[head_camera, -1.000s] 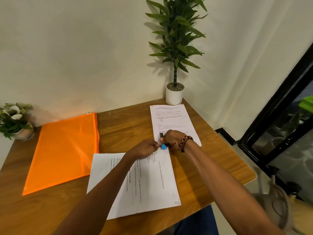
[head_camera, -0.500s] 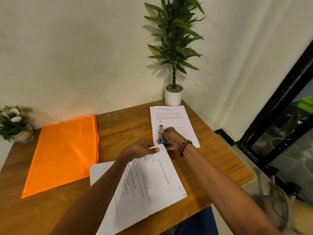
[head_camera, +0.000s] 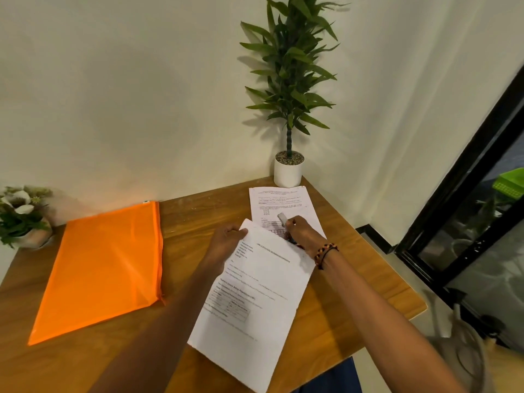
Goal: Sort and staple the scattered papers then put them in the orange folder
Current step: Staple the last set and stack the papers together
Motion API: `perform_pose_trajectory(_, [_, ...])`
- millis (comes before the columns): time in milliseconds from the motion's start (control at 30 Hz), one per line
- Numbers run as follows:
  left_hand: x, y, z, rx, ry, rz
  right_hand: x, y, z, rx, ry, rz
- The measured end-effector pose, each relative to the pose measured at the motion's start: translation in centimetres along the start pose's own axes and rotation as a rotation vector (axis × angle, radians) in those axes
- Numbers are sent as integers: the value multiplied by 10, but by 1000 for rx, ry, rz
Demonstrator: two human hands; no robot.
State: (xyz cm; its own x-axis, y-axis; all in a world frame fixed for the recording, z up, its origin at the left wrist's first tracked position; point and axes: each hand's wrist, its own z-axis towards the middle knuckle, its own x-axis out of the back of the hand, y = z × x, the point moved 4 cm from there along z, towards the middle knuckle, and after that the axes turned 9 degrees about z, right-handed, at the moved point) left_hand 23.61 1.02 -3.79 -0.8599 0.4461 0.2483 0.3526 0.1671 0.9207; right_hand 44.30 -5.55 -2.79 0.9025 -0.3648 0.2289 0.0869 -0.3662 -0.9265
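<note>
My left hand (head_camera: 226, 241) pinches the top left corner of a white printed paper set (head_camera: 255, 302), which is lifted and tilted over the wooden table (head_camera: 181, 211). Just behind it my right hand (head_camera: 302, 232), with a beaded bracelet on the wrist, grips a small stapler (head_camera: 282, 218) whose grey tip sticks up over a second printed paper (head_camera: 283, 199) lying flat near the far right corner. The orange folder (head_camera: 105, 265) lies shut on the left half of the table, apart from both hands.
A tall potted plant (head_camera: 288, 168) in a white pot stands at the table's far right corner against the wall. A small flower pot (head_camera: 24, 219) sits at the far left edge. Right of the table is a black-framed glass door (head_camera: 465, 194).
My left hand has lifted the near paper set off the table and turned it clockwise, toward upright. My right hand has drawn the stapler off its corner and raised it slightly.
</note>
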Motion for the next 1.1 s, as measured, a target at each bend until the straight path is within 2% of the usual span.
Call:
perform_pose_trajectory(67, [0,-3,3,34,66,-33,19,2,6,69,185,-52])
perform_pose_trajectory(133, [2,-7,7,51,117,-83,34,5,11,71,264,-49])
perform_pose_trajectory(267, [3,-9,20,63,164,-130,39,24,15,-83,219,126])
perform_pose_trajectory(433, [-11,-2,41,105,186,-191,38,29,17,69,342,104])
perform_pose_trajectory(633, [-22,18,71,123,234,-153,46,28,21,155,436,9])
perform_pose_trajectory(800, [-24,28,90,141,266,-202,50,28,23,189,370,42])
perform_pose_trajectory(900, [-29,34,98,137,239,-210,53,26,31,188,398,17])
perform_pose_trajectory(1000, [-39,38,108,107,97,-208,59,16,46,169,448,6])
perform_pose_trajectory(1100, [-47,39,109,31,-2,-54,62,8,64,169,476,-17])
